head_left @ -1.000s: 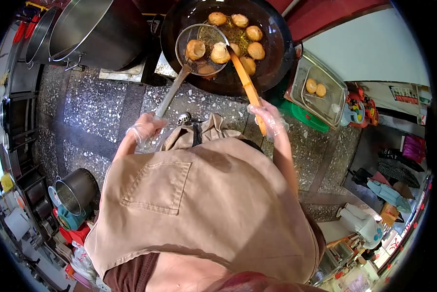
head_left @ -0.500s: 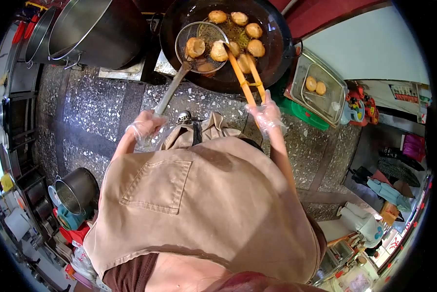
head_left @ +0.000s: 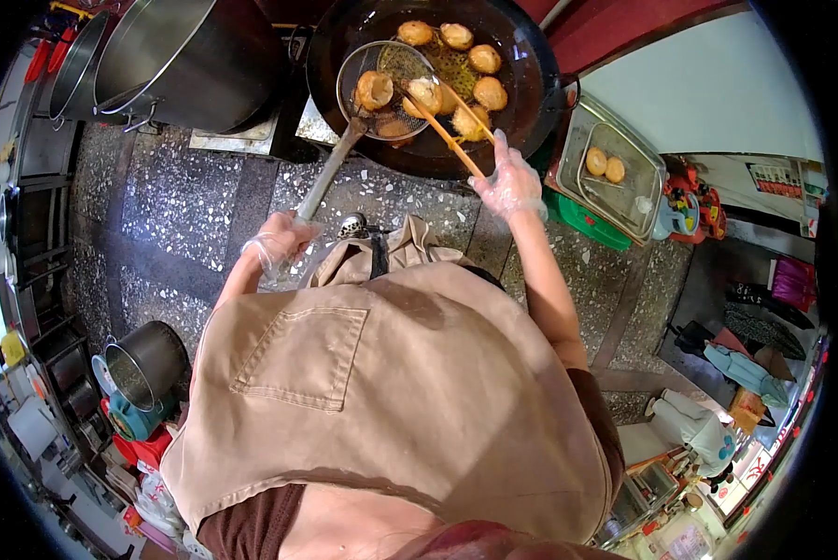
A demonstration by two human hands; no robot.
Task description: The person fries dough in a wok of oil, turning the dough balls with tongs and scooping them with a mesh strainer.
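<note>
My left hand [head_left: 282, 241], in a clear plastic glove, is closed round the long handle of a wire mesh skimmer [head_left: 346, 147]. The skimmer's bowl is over the left part of a dark wok [head_left: 531, 103] with oil in it. Inside the bowl sit a round golden fried ball with a hollow [head_left: 375, 91] and a paler one [head_left: 424, 95]. Gloved too, my right hand [head_left: 512, 182] grips wooden tongs [head_left: 454, 142], their tips astride the paler ball. Several more fried balls [head_left: 484, 60] float in the oil, one [head_left: 469, 122] just right of the skimmer.
Right of the wok is a metal tray [head_left: 635, 205] with two fried balls [head_left: 597, 161] in a rack, above a green basin [head_left: 587, 220]. Large metal pots [head_left: 181, 70] stand at the left. A smaller pot [head_left: 148, 364] stands lower left. Speckled floor [head_left: 185, 201] lies below.
My right hand has moved up towards the wok and turned. The tongs now slant further left, with their tips over the skimmer. My left hand and the skimmer stay nearly still.
</note>
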